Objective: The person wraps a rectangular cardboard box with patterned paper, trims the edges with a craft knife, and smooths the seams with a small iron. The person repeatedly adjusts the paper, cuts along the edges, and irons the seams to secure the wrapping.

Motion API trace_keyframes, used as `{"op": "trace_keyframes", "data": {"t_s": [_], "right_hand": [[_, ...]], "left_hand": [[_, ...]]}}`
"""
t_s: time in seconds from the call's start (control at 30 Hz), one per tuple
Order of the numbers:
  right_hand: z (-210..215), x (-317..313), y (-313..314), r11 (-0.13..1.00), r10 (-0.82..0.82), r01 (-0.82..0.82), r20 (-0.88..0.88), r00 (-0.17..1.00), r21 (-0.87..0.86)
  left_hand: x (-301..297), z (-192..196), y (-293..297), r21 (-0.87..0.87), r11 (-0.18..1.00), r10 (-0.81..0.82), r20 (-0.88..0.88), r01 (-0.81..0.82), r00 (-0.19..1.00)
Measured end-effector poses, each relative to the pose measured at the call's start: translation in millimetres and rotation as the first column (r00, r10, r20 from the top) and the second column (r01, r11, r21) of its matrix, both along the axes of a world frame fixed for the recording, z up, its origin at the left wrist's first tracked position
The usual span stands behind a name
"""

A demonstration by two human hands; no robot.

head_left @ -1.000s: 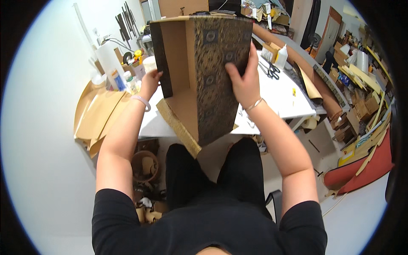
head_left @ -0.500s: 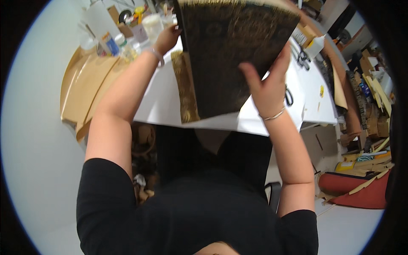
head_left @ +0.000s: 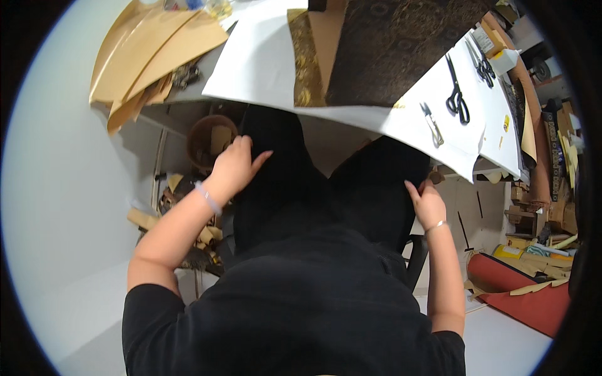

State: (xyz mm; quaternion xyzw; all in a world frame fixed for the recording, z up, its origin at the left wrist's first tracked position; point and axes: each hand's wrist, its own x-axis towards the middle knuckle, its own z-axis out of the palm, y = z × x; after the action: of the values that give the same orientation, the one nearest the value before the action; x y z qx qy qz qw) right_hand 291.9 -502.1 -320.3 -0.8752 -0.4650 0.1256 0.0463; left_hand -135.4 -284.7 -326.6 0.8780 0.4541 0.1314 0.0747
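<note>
My left hand [head_left: 235, 164] rests by my left thigh below the table edge, thumb apart from the fingers and nothing in it. On the other side, my right hand [head_left: 429, 203] is lowered beside my right thigh, with its thumb spread and nothing visible in it. A dark panel with an ornate brownish pattern [head_left: 395, 59] lies on the white tabletop near its front edge, cut off by the top of the picture. Along its left runs a plain brown piece [head_left: 327, 34], then a gold patterned strip [head_left: 305, 59]. Neither hand touches them.
Black-handled shears [head_left: 458, 94], a second pair of scissors [head_left: 481, 66] and small snips [head_left: 431, 124] lie on the right of the table. Tan sheets [head_left: 144, 56] overhang at the left. A brown bin [head_left: 204, 141] stands under the table; red rolled material [head_left: 520, 291] lies at right.
Both hands have let go of the dark panel and dropped to my thighs. The panel, held up before, now lies on the table. The view has tilted down toward my lap.
</note>
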Motion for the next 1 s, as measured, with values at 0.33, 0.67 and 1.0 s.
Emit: {"op": "trace_keyframes", "data": {"t_s": [0.33,0.67,1.0], "right_hand": [[50,-48,-54,0.895,0.106,-0.378,-0.709,0.697,-0.238],[83,-39,-48,0.977,0.079,-0.091,-0.071,0.994,-0.194],[72,-60,-56,0.694,0.161,-0.604,-0.733,0.661,-0.391]], "left_hand": [[-3,53,-43,-0.933,0.346,-0.517,-0.105,0.095,0.85],[-5,47,-34,-0.41,0.912,-0.066,-0.194,-0.02,0.979],[-10,36,-66,-0.998,0.044,-0.524,-0.066,-0.051,0.849]]}}
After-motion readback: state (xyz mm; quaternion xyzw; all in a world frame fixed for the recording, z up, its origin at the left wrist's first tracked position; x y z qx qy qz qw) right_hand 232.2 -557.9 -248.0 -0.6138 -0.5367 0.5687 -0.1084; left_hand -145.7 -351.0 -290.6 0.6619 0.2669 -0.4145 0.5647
